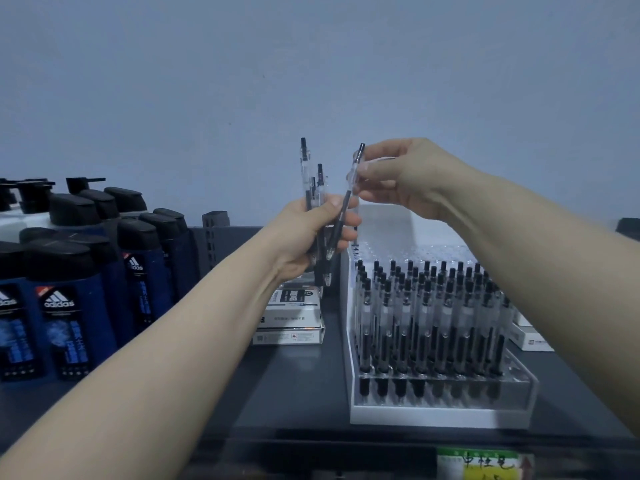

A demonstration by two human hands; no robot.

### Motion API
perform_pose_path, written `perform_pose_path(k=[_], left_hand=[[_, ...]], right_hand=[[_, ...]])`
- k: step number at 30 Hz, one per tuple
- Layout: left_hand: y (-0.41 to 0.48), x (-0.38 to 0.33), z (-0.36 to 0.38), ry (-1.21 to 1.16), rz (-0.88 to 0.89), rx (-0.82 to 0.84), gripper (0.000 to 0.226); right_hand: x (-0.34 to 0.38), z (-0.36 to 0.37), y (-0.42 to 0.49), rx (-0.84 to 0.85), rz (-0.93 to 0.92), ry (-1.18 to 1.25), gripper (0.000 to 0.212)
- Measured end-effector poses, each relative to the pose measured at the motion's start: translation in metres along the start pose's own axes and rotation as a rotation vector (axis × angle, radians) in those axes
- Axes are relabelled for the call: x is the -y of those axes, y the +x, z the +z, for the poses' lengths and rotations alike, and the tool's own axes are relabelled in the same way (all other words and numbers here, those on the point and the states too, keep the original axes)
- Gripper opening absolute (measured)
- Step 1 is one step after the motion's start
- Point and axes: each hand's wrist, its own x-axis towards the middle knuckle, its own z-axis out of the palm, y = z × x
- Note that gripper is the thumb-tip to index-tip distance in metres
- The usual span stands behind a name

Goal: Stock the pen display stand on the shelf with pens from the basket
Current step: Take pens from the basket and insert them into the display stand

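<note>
- The dark shelf [304,393] is occupied by the pen display stand [440,415], whose front rows are filled with upright black pens.
- Adidas bottles [65,306] are ranged well left of the stand.
- Stacked pen boxes [289,320] are set just left of the stand.
- A bundle of pens [313,188] is gripped by the left hand [311,233], above the stand's left edge.
- One pen [353,174] is pinched near its top by the right hand [405,178].

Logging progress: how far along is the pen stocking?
Done: front rows of the pen display stand hold pens. In hand: left grip holds a bundle of pens; right grip pinches one pen near its top. Left: back rows look empty; basket not in view.
</note>
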Motion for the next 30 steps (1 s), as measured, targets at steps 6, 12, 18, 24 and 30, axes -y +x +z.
perform_pose_path(k=[6,12,18,24,30], left_hand=[[0.009,0.005,-0.009,0.011,-0.013,-0.135,0.016],[0.008,0.012,-0.014,0.028,-0.040,-0.168,0.018],[0.008,0.013,-0.018,0.021,-0.040,-0.152,0.017],[0.005,0.015,-0.019,0.047,-0.047,-0.106,0.017],[0.000,0.007,-0.017,-0.004,-0.032,0.049,0.018]], right_hand=[[0.003,-0.005,0.012,-0.225,-0.165,-0.160,0.014],[-0.018,-0.009,0.021,-0.233,-0.139,-0.297,0.015],[-0.028,-0.006,0.016,-0.100,-0.047,-0.408,0.017],[-0.025,-0.005,0.012,-0.017,-0.031,-0.438,0.017],[-0.011,-0.011,0.003,-0.153,-0.167,-0.688,0.028]])
